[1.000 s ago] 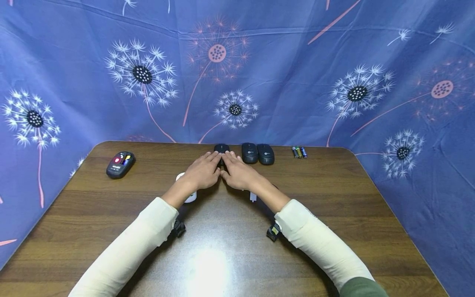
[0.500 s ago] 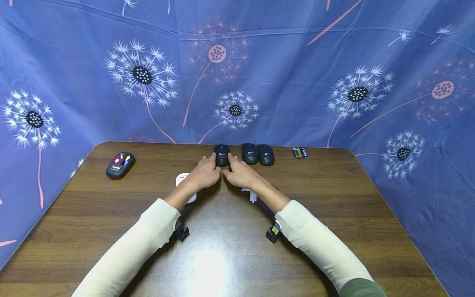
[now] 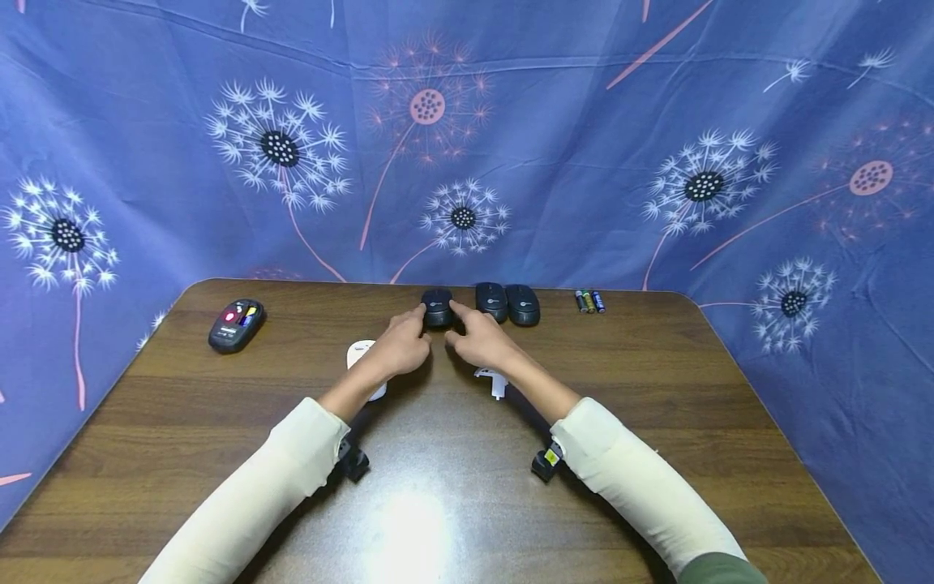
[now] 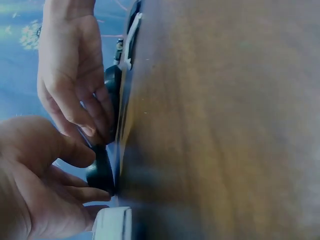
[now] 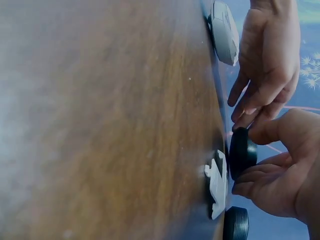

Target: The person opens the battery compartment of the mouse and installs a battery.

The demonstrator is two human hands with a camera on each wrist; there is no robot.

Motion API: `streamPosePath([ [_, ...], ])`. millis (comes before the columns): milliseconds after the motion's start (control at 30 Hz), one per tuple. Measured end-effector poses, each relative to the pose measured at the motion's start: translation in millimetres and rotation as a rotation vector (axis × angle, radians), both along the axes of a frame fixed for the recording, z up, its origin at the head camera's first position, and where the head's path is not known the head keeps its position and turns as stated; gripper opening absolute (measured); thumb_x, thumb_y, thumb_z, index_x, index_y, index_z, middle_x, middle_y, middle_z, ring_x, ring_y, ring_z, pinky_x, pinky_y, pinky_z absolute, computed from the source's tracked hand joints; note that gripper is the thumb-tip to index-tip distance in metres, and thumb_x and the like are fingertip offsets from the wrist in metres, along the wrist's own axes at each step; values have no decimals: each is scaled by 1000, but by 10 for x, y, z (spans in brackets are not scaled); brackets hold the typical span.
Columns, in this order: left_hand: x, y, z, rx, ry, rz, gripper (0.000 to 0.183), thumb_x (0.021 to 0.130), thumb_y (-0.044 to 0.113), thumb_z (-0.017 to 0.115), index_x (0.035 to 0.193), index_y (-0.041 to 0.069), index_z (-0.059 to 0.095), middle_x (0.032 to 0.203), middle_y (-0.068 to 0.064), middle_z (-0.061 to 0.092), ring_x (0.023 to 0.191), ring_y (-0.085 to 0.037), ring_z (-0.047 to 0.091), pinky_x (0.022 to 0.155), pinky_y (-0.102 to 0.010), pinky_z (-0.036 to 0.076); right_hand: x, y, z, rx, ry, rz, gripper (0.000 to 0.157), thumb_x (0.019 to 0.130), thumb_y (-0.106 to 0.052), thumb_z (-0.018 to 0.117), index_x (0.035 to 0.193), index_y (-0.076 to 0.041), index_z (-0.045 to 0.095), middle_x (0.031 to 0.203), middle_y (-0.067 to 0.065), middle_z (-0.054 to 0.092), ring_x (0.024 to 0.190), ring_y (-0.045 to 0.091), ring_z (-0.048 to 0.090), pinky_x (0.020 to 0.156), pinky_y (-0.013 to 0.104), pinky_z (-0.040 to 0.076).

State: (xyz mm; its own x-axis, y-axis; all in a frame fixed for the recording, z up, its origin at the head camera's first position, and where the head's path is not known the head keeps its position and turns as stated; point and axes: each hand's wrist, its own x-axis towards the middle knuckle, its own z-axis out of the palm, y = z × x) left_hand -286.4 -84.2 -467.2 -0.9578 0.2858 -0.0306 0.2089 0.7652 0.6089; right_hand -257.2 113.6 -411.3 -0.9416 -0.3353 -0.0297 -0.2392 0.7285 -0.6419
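A black computer mouse (image 3: 438, 307) lies at the back middle of the table, between my two hands. My left hand (image 3: 403, 347) has its fingertips at the mouse's left side, fingers reaching forward. On the other side my right hand (image 3: 480, 341) touches the right edge with an extended index finger. In the right wrist view, thumb and fingers of the right hand (image 5: 285, 165) stand loosely about the mouse (image 5: 242, 155). A white mouse (image 3: 360, 351) sits partly hidden under the left forearm. Below the right wrist lies a white plastic cover piece (image 3: 496, 381).
Two more black mice (image 3: 491, 302) stand side by side to the right. Beyond them are several small batteries (image 3: 589, 301). At the far left a black mouse (image 3: 237, 325) lies with its battery compartment showing. A blue dandelion-print cloth (image 3: 569, 162) hangs behind the table (image 3: 657, 365).
Both hands lay over the middle mouse, fingertips together. They have since parted to its left and right sides and drawn back slightly, uncovering it. The mouse shifted a touch toward me.
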Motion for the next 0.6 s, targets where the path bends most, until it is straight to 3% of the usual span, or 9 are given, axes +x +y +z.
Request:
streamPosePath([
  [67, 20, 6, -22, -2, 28, 13, 77, 108, 16, 55, 176, -4, 26, 179, -28, 39, 169, -48, 33, 143, -60, 30, 42, 10, 46, -32, 7, -20, 70, 110, -15, 66, 173, -3, 41, 172, 22, 52, 146, 35, 62, 129, 51, 52],
  [200, 129, 34, 47, 13, 81, 27, 75, 107, 14, 58, 176, 0, 31, 176, -28, 44, 167, -50, 38, 142, -64, 31, 44, 63, 41, -77, 69, -46, 62, 109, -13, 69, 168, -7, 52, 163, 20, 63, 124, 33, 70, 111, 49, 60],
  [300, 214, 43, 135, 50, 93, 46, 74, 106, 13, 63, 175, 2, 37, 170, -26, 52, 163, -48, 42, 140, -66, 33, 39, 91, 42, -94, 111, -71, 56, 108, -13, 72, 162, -9, 61, 155, 18, 70, 131, 32, 73, 115, 49, 62],
  [433, 126, -1, 0, 113, 172, 59, 69, 106, 17, 69, 170, 5, 47, 147, -18, 67, 146, -41, 57, 131, -56, 46, 47, 121, 40, -132, 158, -105, 49, 104, -14, 80, 152, -9, 71, 142, 15, 78, 134, 31, 75, 117, 49, 63],
  [500, 197, 6, 74, 146, 206, 73, 63, 106, 15, 70, 166, 4, 52, 139, -18, 70, 138, -40, 60, 124, -54, 51, 61, 128, 38, -155, 171, -112, 47, 103, -15, 83, 149, -9, 74, 138, 14, 81, 128, 31, 79, 113, 48, 65],
  [600, 407, 60, 344, 187, 219, 97, 55, 106, 9, 70, 159, 0, 58, 141, -24, 70, 136, -44, 61, 122, -58, 53, 74, 148, 36, -164, 202, -120, 46, 102, -17, 85, 146, -10, 76, 134, 13, 83, 125, 31, 81, 114, 48, 64],
])
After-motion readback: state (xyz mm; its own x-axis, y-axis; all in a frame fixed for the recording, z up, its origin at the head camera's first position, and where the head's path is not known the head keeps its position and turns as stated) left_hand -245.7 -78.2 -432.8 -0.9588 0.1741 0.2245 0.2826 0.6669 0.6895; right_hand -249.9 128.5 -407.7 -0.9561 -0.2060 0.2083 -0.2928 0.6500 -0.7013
